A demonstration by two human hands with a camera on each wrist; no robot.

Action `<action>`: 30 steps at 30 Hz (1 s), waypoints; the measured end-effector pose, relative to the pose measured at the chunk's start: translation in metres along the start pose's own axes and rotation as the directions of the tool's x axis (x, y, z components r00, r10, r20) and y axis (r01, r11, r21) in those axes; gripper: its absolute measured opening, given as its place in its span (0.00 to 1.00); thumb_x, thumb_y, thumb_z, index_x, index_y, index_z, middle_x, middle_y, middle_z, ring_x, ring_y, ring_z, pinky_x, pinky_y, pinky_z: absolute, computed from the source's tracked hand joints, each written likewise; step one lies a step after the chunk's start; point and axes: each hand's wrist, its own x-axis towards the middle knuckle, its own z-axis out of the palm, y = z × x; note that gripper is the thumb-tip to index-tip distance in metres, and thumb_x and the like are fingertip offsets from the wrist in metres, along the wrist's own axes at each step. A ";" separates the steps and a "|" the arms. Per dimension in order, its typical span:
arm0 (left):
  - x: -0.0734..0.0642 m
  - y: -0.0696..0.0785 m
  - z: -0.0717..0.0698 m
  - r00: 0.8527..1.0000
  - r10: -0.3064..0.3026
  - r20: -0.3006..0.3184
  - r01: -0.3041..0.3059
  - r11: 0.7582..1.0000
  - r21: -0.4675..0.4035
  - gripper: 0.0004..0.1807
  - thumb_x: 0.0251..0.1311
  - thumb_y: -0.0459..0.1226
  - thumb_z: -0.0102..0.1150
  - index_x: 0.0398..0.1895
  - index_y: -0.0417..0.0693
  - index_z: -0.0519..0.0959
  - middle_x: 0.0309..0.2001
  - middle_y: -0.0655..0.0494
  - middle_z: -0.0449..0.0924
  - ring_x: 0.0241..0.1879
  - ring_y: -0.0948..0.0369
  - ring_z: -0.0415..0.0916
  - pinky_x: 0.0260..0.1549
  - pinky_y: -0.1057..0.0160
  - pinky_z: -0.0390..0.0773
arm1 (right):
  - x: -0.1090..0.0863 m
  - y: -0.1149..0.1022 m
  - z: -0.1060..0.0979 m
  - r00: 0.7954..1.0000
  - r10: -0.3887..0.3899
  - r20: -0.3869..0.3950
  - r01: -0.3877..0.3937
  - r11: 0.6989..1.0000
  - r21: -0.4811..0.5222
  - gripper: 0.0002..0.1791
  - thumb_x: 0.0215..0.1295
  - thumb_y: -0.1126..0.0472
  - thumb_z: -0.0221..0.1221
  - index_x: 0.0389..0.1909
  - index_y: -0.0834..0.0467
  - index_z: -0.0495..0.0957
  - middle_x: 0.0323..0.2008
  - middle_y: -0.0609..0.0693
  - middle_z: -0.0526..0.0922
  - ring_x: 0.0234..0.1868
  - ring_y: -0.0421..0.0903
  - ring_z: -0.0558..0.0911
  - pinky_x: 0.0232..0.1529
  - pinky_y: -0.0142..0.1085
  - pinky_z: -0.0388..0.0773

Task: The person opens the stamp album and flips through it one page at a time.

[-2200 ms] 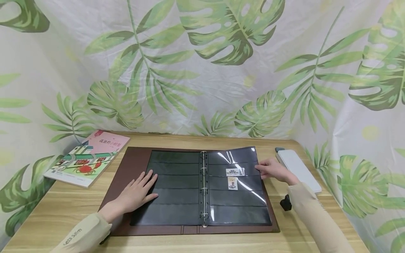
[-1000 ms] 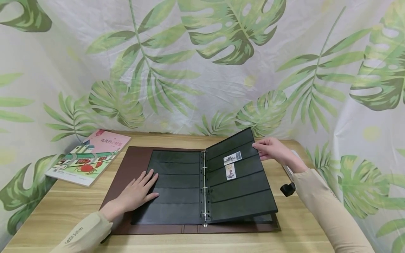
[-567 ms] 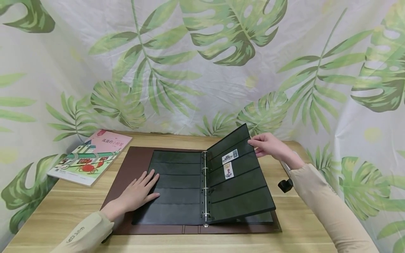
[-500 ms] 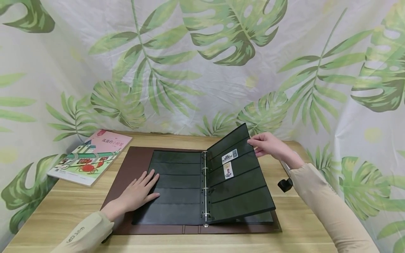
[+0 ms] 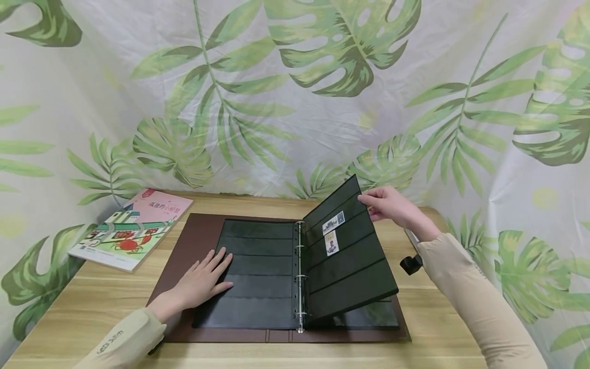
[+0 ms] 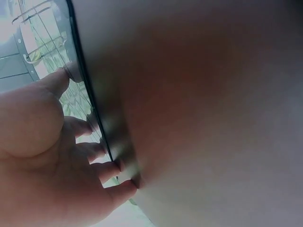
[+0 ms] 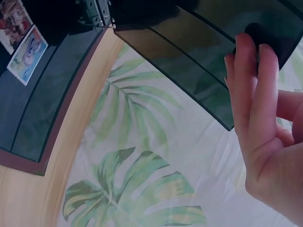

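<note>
A brown ring-binder stamp album point(image 5: 195, 228) lies spread on the table. My left hand point(image 5: 195, 282) rests flat with straight fingers on its left black pocket page point(image 5: 258, 264). By its outer edge, my right hand point(image 5: 392, 205) pinches the right black page point(image 5: 350, 271), which stands tilted up from the rings point(image 5: 301, 277). Two stamps sit in that page's pockets: a wide grey one point(image 5: 334, 223) and an upright one point(image 5: 331, 243) below it. In the right wrist view, colourful stamps point(image 7: 28, 54) show on the page underneath. The left wrist view is partly blurred.
A picture book point(image 5: 131, 230) with a red crab lies at the table's back left. Partly behind my right arm is a pale flat object point(image 5: 412, 238). A small black item point(image 5: 411, 264) is near the right sleeve. A leaf-print curtain point(image 5: 276, 128) surrounds the table.
My right hand has lifted the right page from nearly flat to a steep tilt, moving up and slightly left. My left hand has stayed on the left page.
</note>
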 end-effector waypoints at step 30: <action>0.050 0.054 -0.065 0.979 0.195 0.066 -0.167 0.940 -0.298 0.29 0.71 0.45 0.54 0.66 0.31 0.71 0.64 0.35 0.74 0.61 0.44 0.77 0.58 0.44 0.76 | 0.020 -0.040 0.030 0.989 -0.150 0.015 0.149 0.987 0.057 0.19 0.78 0.55 0.49 0.54 0.66 0.78 0.35 0.47 0.73 0.30 0.37 0.76 0.40 0.31 0.82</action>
